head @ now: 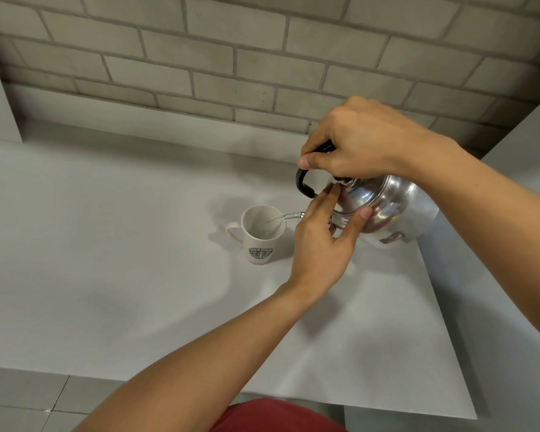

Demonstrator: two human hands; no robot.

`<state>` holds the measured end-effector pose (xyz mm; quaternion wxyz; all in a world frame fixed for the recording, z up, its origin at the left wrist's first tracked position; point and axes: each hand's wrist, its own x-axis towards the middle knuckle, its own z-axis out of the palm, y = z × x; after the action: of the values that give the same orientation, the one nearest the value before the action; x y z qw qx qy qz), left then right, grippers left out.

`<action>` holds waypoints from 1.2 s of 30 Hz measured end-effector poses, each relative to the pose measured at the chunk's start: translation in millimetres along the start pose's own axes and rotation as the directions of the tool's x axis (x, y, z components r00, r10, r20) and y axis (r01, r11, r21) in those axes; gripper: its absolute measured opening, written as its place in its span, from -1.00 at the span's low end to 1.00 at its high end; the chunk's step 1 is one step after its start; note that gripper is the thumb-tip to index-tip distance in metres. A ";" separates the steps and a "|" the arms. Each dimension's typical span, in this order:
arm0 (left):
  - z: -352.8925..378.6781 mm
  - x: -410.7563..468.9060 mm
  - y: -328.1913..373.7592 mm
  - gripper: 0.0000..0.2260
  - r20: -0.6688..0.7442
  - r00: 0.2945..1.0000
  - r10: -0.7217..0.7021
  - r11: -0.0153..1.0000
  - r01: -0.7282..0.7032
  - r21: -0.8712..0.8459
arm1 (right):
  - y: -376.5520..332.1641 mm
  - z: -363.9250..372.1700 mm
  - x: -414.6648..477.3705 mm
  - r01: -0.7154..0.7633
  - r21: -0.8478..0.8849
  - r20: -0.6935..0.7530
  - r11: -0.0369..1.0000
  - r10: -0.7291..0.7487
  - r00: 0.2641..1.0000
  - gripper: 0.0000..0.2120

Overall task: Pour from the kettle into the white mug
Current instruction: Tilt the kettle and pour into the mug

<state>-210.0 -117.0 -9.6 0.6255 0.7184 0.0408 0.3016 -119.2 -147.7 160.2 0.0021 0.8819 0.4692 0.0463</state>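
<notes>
A shiny metal kettle [390,207] with a black handle hangs tilted to the left above the white table [106,244]. My right hand [359,145] grips the black handle from above. My left hand [325,241] presses its fingers on the kettle's lid and front. A thin stream of water [281,218] runs from the spout, which my left hand hides, into the white mug [261,233]. The mug stands upright on the table just left of the kettle, its handle to the left and a green logo facing me.
A grey brick wall [262,57] rises behind the table. The table's right edge [443,307] runs close under the kettle, beside a grey panel. The front edge lies near my red clothing [275,416], with tiled floor at the lower left.
</notes>
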 end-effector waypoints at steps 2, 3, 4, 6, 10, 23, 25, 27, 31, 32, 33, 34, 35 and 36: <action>0.0 -0.1 -0.1 -0.61 -0.003 1.000 0.003 1.000 -0.003 0.006 | -0.3 -0.2 0.5 0.002 0.003 0.005 1.000 -0.002 1.000 -0.79; 0.0 -0.2 0.0 -0.62 -0.003 1.000 0.003 1.000 -0.003 0.004 | -0.6 -0.3 0.7 0.006 0.003 0.003 1.000 -0.006 1.000 -0.79; 0.0 -0.3 0.1 -0.63 -0.004 1.000 0.001 1.000 -0.001 -0.002 | -0.9 -0.6 0.8 0.012 0.001 0.000 1.000 -0.012 1.000 -0.79; 0.2 -0.6 0.5 -0.63 -0.005 1.000 -0.002 1.000 0.002 -0.014 | -1.3 -1.3 1.0 0.019 -0.001 -0.005 1.000 -0.019 1.000 -0.79; -0.4 -0.6 0.9 -0.61 -0.010 1.000 0.004 1.000 -0.004 -0.011 | -2.4 -2.7 0.3 0.015 0.003 -0.001 1.000 -0.015 1.000 -0.78; -0.4 -3.2 3.9 -0.61 -0.024 1.000 0.012 1.000 -0.013 -0.029 | -11.5 -9.2 -0.7 0.016 -0.014 0.051 1.000 -0.015 0.999 -0.77; -0.9 -3.9 4.0 -0.60 -0.023 1.000 0.011 1.000 -0.012 -0.025 | -11.4 -9.2 -1.2 0.020 -0.009 0.047 1.000 -0.019 0.999 -0.77; -2.2 -4.5 4.0 -0.59 -0.018 1.000 0.007 1.000 -0.007 -0.023 | -10.9 -8.4 -1.8 0.019 -0.001 0.037 1.000 -0.019 0.999 -0.77; -6.4 -5.0 3.8 -0.58 0.004 1.000 0.001 1.000 -0.001 0.004 | -9.5 -6.2 -3.7 0.013 0.011 0.014 1.000 -0.013 1.000 -0.77; -7.6 -5.0 3.5 -0.57 0.012 1.000 -0.003 1.000 0.002 0.013 | -8.8 -5.5 -4.8 0.012 0.018 0.005 1.000 -0.012 1.000 -0.77; -8.9 -5.0 3.2 -0.55 0.021 1.000 -0.010 1.000 0.010 0.022 | -7.8 -4.6 -5.8 0.013 0.026 -0.005 1.000 -0.013 1.000 -0.77; -10.2 -5.0 2.7 -0.53 0.033 0.999 -0.024 0.999 0.022 0.035 | -6.8 -3.5 -7.4 0.013 0.036 -0.012 0.999 -0.013 1.000 -0.78; -11.5 -5.1 2.2 -0.51 0.052 0.998 -0.040 0.998 0.037 0.052 | -5.8 -2.3 -9.1 0.009 0.048 -0.019 0.999 -0.008 1.000 -0.78; -12.9 -5.3 1.6 -0.49 0.073 0.996 -0.053 0.997 0.048 0.067 | -4.7 -0.8 -11.4 0.003 0.061 -0.028 0.998 -0.001 1.000 -0.78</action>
<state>-221.1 -108.3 -9.7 0.6104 0.7479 0.0454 0.2569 -129.4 -154.6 159.9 -0.0316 0.8803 0.4713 0.0445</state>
